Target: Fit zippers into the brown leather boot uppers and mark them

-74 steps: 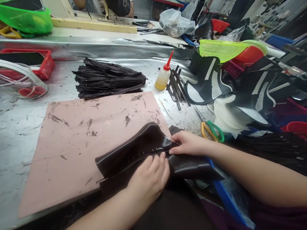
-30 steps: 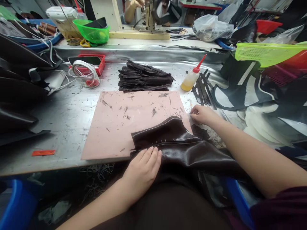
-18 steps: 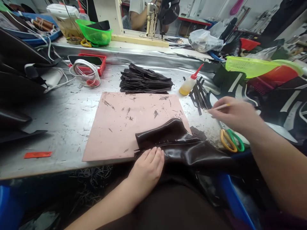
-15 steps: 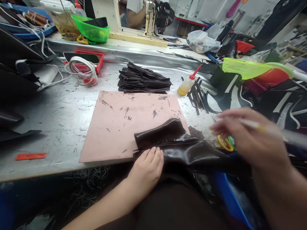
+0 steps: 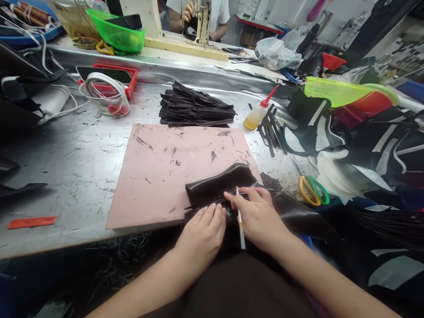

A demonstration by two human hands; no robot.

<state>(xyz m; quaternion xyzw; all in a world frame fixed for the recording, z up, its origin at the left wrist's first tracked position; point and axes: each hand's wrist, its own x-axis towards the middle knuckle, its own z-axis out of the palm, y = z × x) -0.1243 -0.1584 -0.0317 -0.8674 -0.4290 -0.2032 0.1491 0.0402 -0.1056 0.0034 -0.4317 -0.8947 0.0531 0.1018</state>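
A glossy dark brown leather piece [image 5: 220, 180], folded over with a seam or edge along it, lies partly on the pink board [image 5: 150, 176] and hangs past the near table edge. My left hand [image 5: 203, 229] rests on its near edge, fingers together and curved over the leather, thumb hidden. My right hand [image 5: 258, 216] is just right of it, with a slim white pen [image 5: 241, 229] tucked in its fingers, narrow end pointing away from me. The right thumb and forefinger reach the leather, apparently touching it near the edge.
Beyond the board lie a stack of black strips [image 5: 197, 108] and a glue bottle [image 5: 256, 115] with red nozzle. Scissors [image 5: 309, 190] with yellow and green handles lie right, near cut black pieces [image 5: 311, 119]. An orange blade-like strip [image 5: 31, 222] sits left. Another person [image 5: 218, 20] is at a machine behind.
My right hand, with the pen, has come in from the right to the leather beside my left hand, uncovering the scissors. The left hand stays on the leather.
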